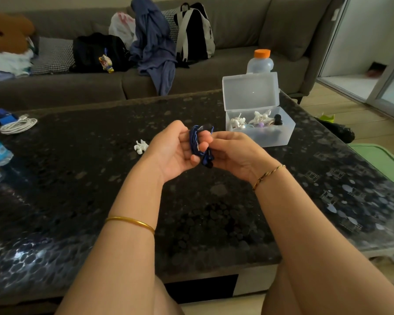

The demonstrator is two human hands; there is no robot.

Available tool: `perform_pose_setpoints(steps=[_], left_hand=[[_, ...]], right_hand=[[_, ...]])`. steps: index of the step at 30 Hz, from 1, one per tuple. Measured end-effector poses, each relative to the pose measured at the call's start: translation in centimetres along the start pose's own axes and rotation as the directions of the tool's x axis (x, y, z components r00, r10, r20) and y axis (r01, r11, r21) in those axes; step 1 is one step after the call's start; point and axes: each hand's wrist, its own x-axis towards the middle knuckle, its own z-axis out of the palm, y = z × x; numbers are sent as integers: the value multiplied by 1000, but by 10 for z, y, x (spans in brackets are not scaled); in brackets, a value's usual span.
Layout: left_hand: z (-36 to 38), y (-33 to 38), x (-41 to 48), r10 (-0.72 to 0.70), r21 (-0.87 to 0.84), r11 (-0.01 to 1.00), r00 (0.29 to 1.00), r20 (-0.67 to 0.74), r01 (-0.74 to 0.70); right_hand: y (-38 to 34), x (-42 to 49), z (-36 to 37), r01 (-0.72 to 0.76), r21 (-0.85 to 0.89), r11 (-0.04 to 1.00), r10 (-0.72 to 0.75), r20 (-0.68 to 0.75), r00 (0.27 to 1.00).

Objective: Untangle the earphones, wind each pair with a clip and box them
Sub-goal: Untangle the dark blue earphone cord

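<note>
Here, the coiled blue earphones [197, 144] sit above the desk [191, 212], between both hands. The left hand [175, 148] grips the loops; the right hand [232, 153] pinches their lower end. The cord is probably light, limp and springy, so grasp across all loops, not the earbuds. White clip [141, 147] and open box [271, 137] lie near.
</note>
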Motion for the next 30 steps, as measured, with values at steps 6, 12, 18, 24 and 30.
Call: perform_pose_setpoints(steps=[6, 12, 18, 24, 30], left_hand=[[-7, 6, -7, -42, -108, 992, 976, 215, 66], [-4, 4, -5, 1, -99, 995, 981, 193, 18], [3, 4, -5, 42, -88, 996, 995, 92, -34], [8, 5, -4, 42, -54, 998, 999, -27, -43], [7, 6, -5, 90, 53, 995, 994, -57, -87]], right_hand=[[-4, -1, -12, -105, 156, 982, 82, 145, 986], [-1, 2, -12, -123, 242, 963, 84, 166, 983], [0, 1, -8, -123, 328, 937, 74, 158, 985], [2, 0, -3, -126, 375, 919, 69, 161, 985], [1, -2, -1, -17, 253, 967, -17, 129, 991]])
